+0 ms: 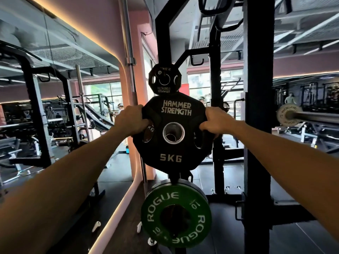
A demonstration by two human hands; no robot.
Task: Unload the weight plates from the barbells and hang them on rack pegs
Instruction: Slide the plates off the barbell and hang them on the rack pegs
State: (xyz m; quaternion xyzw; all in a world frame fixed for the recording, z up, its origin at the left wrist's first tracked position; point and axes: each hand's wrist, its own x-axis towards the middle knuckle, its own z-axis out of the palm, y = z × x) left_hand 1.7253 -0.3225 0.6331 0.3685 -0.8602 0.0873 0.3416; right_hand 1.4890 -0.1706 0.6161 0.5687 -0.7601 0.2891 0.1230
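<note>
A black 5 kg Hammer Strength plate (172,143) is held upright in front of the rack post (162,43). My left hand (131,121) grips its left edge through a handle slot, and my right hand (213,121) grips its right edge. Something shows through the plate's metal-lined centre hole; whether it is a peg I cannot tell. Above it a smaller black plate (164,80) hangs on a rack peg. Below, a green Rogue 10 plate (176,216) hangs on a lower peg with another plate behind it.
A thick black rack upright (257,107) stands just to the right. A barbell (315,115) with a small pale Rogue plate (289,114) sticks out at the right. A mirror wall (55,107) is on the left. People stand far back.
</note>
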